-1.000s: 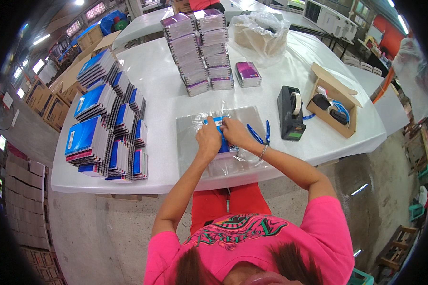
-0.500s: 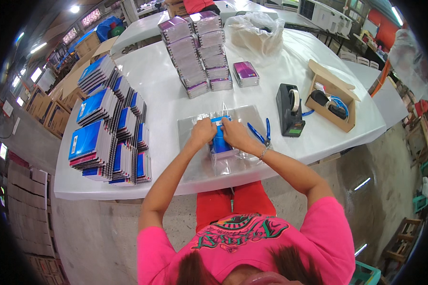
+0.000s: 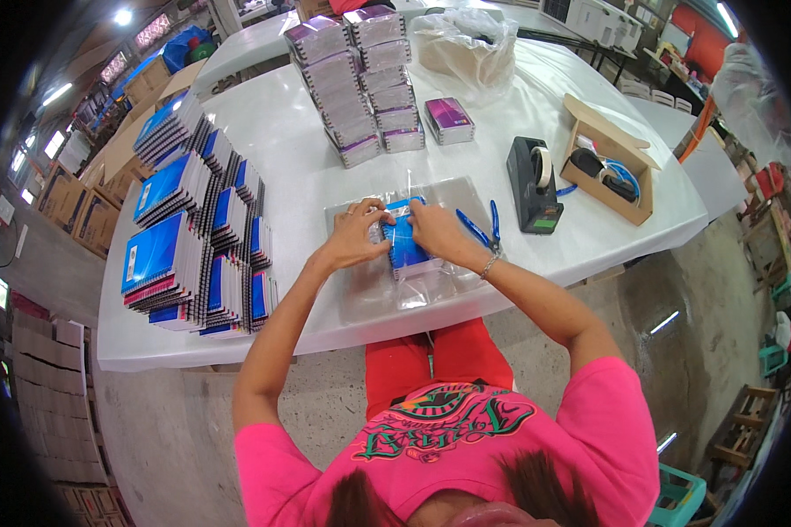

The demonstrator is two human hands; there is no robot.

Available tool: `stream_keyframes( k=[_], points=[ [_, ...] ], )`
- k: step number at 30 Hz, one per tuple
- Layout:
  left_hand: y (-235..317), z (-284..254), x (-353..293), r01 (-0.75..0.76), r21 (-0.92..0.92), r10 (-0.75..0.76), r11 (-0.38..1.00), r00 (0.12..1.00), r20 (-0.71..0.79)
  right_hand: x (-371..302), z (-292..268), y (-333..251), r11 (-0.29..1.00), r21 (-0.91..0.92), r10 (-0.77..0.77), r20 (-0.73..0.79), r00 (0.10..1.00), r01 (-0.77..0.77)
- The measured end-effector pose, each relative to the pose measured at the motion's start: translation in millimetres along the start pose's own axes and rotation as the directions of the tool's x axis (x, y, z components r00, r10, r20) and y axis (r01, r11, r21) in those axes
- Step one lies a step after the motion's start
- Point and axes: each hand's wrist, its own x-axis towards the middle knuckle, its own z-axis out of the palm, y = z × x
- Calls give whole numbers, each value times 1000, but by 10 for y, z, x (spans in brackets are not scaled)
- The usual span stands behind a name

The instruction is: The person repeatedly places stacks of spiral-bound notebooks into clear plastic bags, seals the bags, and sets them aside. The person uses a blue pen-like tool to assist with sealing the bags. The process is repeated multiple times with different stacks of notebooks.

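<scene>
A small stack of blue spiral notebooks [image 3: 406,249] lies in front of me, partly inside a clear plastic bag [image 3: 410,290]. My left hand [image 3: 358,234] is at the stack's left side, fingers and thumb spread apart and touching its edge. Curled over the upper right corner, my right hand [image 3: 439,232] has its fingers closed against the top notebook; whether plastic is pinched there too, I cannot tell. Flat clear plastic sheets or bags [image 3: 457,198] lie under the stack. Blue-handled cutters [image 3: 483,230] rest just right of my right hand.
Stacked blue spiral notebooks [image 3: 163,255] fill the table's left side. Tall piles of purple notebooks [image 3: 347,101] stand at the back, with a smaller purple pile [image 3: 450,119] beside them. To the right are a black tape dispenser [image 3: 534,189] and an opened cardboard box [image 3: 611,180].
My left hand has loosened from the stack's top edge, moved left and spread its fingers along the side. My right hand stays at the upper right corner. More of the blue cover shows.
</scene>
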Motion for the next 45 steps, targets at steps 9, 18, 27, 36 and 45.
stream_keyframes(
  k=[9, 18, 27, 36, 45],
  points=[
    [-12, 59, -59, -68, -9, 67, 998, 995, -70, -25, 17, 8, 999, -1, -36, -40, 999, 36],
    [-53, 210, -149, -103, -52, 96, 993, 988, -125, -45, 64, 27, 995, 65, 78, -40, 996, -75],
    [-84, 258, -23, -191, -1, 189, 982, 972, -143, -23, -155, -7, 814, 495, 214, 231, 949, -304],
    [-93, 415, 44, -62, -52, 63, 997, 998, 17, 1, -17, 46, 890, 393, 211, 96, 973, -232],
    [-45, 500, 69, 7, -54, -6, 999, 1000, 23, 7, 6, -67, 968, 153, 202, -5, 979, -198]
  ],
)
